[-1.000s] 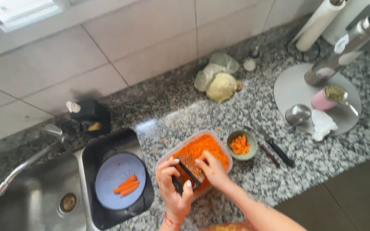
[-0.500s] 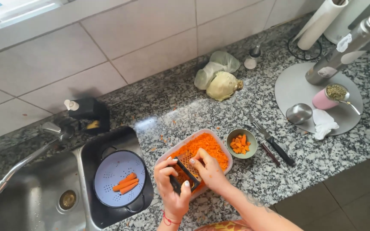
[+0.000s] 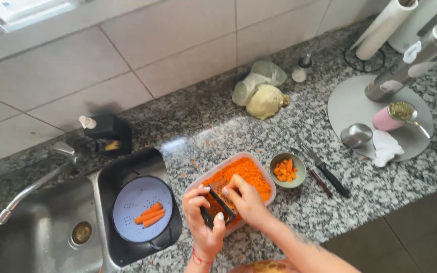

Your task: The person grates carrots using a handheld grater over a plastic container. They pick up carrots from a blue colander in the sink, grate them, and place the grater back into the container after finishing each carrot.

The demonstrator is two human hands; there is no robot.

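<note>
My left hand (image 3: 203,222) grips a small black-framed grater (image 3: 219,205), holding it tilted over a clear plastic container (image 3: 265,173) full of grated carrot (image 3: 244,174). My right hand (image 3: 246,199) presses a carrot piece against the grater's face; the piece itself is mostly hidden by my fingers. A small green bowl (image 3: 299,174) with carrot chunks (image 3: 284,169) stands just right of the container. To the left, a pale blue colander (image 3: 127,202) holding a few whole carrot sticks (image 3: 150,215) rests in a black pan (image 3: 173,232).
Steel sink (image 3: 41,232) and tap (image 3: 41,174) at left. A black-handled knife (image 3: 330,174) lies right of the bowl. A cabbage (image 3: 265,101) in a plastic bag sits near the tiled wall. At right, a round grey tray (image 3: 345,106) bears a pink cup, metal cup and cloth; paper towel roll (image 3: 385,23) behind.
My right hand has slid slightly along the grater. The camera view has shifted a little; the other things stay where they were.
</note>
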